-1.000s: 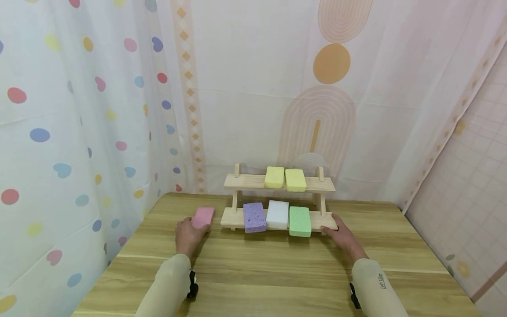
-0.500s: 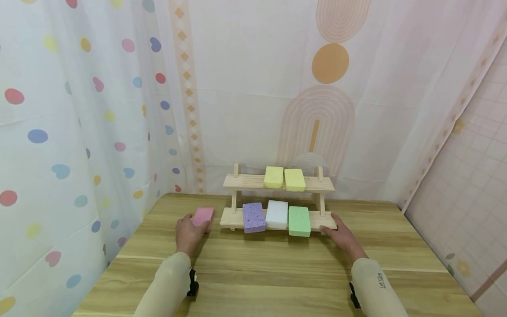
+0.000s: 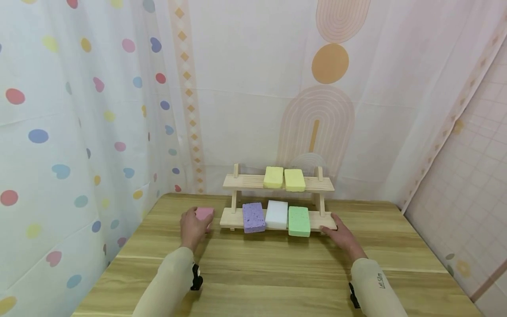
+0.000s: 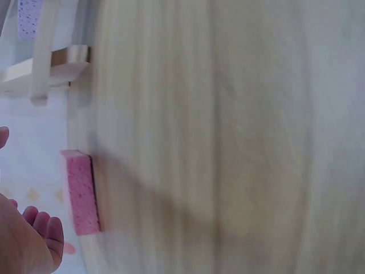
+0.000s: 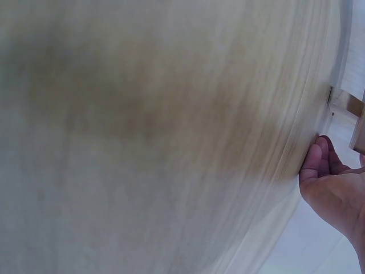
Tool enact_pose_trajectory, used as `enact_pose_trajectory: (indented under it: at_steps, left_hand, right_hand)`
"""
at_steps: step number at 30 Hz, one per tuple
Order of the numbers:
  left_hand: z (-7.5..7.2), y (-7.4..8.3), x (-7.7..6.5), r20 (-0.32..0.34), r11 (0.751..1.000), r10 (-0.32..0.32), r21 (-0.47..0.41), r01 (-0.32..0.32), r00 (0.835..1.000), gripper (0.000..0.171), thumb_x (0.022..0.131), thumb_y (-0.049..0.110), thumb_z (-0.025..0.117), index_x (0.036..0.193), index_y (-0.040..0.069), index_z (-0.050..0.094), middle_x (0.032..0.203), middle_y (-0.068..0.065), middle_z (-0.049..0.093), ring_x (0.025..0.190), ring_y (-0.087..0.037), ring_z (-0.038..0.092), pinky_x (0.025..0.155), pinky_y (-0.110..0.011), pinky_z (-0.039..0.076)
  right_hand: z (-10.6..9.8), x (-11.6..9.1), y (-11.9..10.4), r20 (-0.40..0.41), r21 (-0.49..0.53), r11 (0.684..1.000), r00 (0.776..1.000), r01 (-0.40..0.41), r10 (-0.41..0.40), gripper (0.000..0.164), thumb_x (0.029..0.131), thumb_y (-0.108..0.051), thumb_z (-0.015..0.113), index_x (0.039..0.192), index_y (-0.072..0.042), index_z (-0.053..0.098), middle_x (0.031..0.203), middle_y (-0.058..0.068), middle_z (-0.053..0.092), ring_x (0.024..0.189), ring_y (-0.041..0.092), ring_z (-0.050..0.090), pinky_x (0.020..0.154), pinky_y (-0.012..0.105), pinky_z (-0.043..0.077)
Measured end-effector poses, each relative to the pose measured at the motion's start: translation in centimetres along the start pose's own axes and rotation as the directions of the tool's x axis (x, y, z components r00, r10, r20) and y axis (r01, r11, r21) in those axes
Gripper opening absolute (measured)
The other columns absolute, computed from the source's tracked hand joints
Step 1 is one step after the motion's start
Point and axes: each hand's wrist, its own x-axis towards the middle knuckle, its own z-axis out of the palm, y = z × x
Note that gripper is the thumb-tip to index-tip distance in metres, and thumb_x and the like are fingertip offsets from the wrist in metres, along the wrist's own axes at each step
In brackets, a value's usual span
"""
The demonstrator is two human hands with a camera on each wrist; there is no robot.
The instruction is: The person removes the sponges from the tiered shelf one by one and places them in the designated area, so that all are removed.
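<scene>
A pink sponge [image 3: 204, 213] [image 4: 83, 195] lies on the table left of a two-tier wooden rack [image 3: 236, 217]. Over its left side hovers my left hand [image 3: 192, 229], thumb and fingers spread apart; in the left wrist view a gap shows between the loosely bent fingers [image 4: 55, 231] and the sponge. My right hand [image 3: 343, 236] holds the right end of the lower shelf, thumb at the front edge and fingers behind. Seen from the right wrist, those fingers [image 5: 319, 157] curl beside the shelf end [image 5: 358, 134]. A purple sponge [image 3: 253, 218] sits nearest the left hand on the lower shelf.
Beside the purple sponge on the lower shelf are a white sponge [image 3: 277, 214] and a green sponge [image 3: 299, 221]. Two yellow sponges [image 3: 273, 177] occupy the upper shelf. Patterned curtains [image 3: 245, 110] hang behind and left of the wooden table [image 3: 273, 273].
My left hand has shifted slightly right and forward, covering more of the pink sponge in the head view. The right hand, the rack and the sponges stay where they were.
</scene>
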Motion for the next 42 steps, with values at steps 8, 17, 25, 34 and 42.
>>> enact_pose_trajectory:
  at_steps: [8, 17, 25, 34, 42]
  left_hand:
    - [0.5, 1.4, 0.6, 0.021, 0.998, -0.009, -0.055, 0.011, 1.0, 0.078, 0.09, 0.033, 0.067, 0.148, -0.006, 0.033, 0.139, -0.03, 0.039, 0.126, -0.044, 0.04, 0.104, -0.054, 0.039]
    - [1.5, 3.2, 0.7, 0.034, 0.997, 0.014, -0.082, -0.011, 0.999, 0.079, 0.089, 0.036, 0.07, 0.147, -0.005, 0.036, 0.139, -0.028, 0.041, 0.128, -0.043, 0.04, 0.105, -0.056, 0.036]
    - [2.4, 5.3, 0.9, 0.052, 0.993, 0.029, -0.113, -0.023, 0.998, 0.078, 0.088, 0.035, 0.073, 0.147, -0.003, 0.038, 0.139, -0.026, 0.044, 0.128, -0.041, 0.043, 0.1, -0.053, 0.042]
    - [3.5, 7.6, 0.5, 0.06, 0.988, 0.061, -0.148, -0.052, 0.996, 0.077, 0.089, 0.035, 0.073, 0.147, -0.001, 0.038, 0.139, -0.023, 0.044, 0.129, -0.038, 0.043, 0.103, -0.053, 0.039]
    - [4.5, 9.6, 0.7, 0.069, 0.979, 0.098, -0.188, -0.083, 0.993, 0.079, 0.089, 0.041, 0.072, 0.148, 0.001, 0.037, 0.138, -0.02, 0.043, 0.126, -0.036, 0.045, 0.101, -0.05, 0.042]
  right_hand:
    - [0.1, -0.2, 0.0, 0.001, -0.009, 1.0, 1.0, -0.004, 0.004, 0.087, 0.1, -0.044, 0.055, 0.159, -0.007, 0.002, 0.16, 0.029, 0.004, 0.145, 0.05, 0.006, 0.112, 0.066, 0.014]
    - [0.1, -0.2, 0.1, 0.001, 0.0, 1.0, 1.0, -0.002, 0.002, 0.087, 0.101, -0.042, 0.055, 0.159, -0.007, 0.001, 0.16, 0.03, 0.004, 0.145, 0.05, 0.006, 0.112, 0.066, 0.015]
    - [0.1, -0.2, 0.2, -0.001, -0.005, 1.0, 1.0, -0.001, 0.001, 0.087, 0.1, -0.043, 0.055, 0.159, -0.007, 0.001, 0.161, 0.029, 0.004, 0.145, 0.05, 0.006, 0.112, 0.066, 0.015]
    - [0.0, 0.0, 0.4, 0.0, 0.002, 1.0, 1.0, -0.003, 0.003, 0.088, 0.1, -0.044, 0.055, 0.159, -0.008, 0.001, 0.161, 0.029, 0.004, 0.145, 0.049, 0.007, 0.112, 0.065, 0.014]
    - [0.0, 0.0, 0.0, 0.002, -0.009, 1.0, 1.0, 0.004, -0.004, 0.087, 0.101, -0.044, 0.054, 0.159, -0.008, 0.001, 0.161, 0.028, 0.004, 0.146, 0.048, 0.006, 0.113, 0.064, 0.015]
